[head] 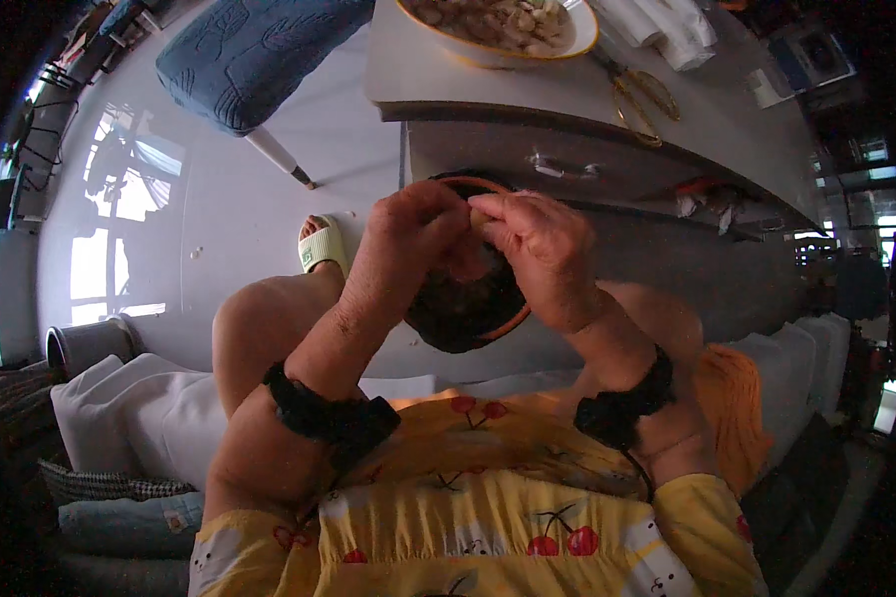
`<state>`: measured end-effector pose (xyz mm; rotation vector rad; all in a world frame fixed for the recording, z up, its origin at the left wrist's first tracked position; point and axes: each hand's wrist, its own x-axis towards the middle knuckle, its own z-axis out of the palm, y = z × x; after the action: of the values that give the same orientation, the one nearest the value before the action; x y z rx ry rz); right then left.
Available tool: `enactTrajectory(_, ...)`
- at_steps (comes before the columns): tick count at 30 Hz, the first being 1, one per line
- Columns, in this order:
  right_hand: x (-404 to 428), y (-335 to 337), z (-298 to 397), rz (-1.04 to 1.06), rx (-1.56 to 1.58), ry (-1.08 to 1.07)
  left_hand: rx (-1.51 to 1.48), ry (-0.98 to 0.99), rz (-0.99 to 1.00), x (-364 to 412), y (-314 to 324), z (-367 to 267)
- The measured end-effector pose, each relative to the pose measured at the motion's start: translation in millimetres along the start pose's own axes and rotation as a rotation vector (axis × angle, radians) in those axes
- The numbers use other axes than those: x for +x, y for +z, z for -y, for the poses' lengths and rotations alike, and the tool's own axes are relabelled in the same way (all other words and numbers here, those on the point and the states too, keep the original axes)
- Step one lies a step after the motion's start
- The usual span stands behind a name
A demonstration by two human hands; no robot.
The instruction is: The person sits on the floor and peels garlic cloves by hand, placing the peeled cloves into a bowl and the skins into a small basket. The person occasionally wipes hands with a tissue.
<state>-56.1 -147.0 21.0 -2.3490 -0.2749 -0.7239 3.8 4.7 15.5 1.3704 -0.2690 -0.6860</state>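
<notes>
Both hands meet above a round bin (511,324) with an orange rim and a dark bag lining it, which stands on the floor between the knees. My right hand (541,242) pinches a small pale piece (480,219) between thumb and fingers; its kind is unclear. Curled close beside it, my left hand (422,220) has its fingertips partly hidden, so its hold cannot be made out. Something pale and translucent (467,261) shows just under the fingers. On the table above, a white bowl (493,58) with a yellow rim holds many small brownish-white pieces in liquid.
Gold-handled scissors (646,108) lie on the white table (418,89), right of the bowl, near white plastic bags (661,30). Below the tabletop is a drawer with a handle (565,167). A blue-covered stool (243,67) stands at upper left. Small pale bits (195,254) lie on the floor.
</notes>
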Motion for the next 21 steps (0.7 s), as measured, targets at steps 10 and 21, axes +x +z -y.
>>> enactTrajectory(10, 0.1, 1.7, -1.7, 0.122, 0.105, 0.074, -0.252, -0.199, 0.013, 1.9, -1.4, 5.7)
enactTrajectory(21, -8.7, 0.9, -10.2, 0.118, 0.303, 0.352, -0.11, -0.11, 0.045, -1.0, -3.8, 5.2)
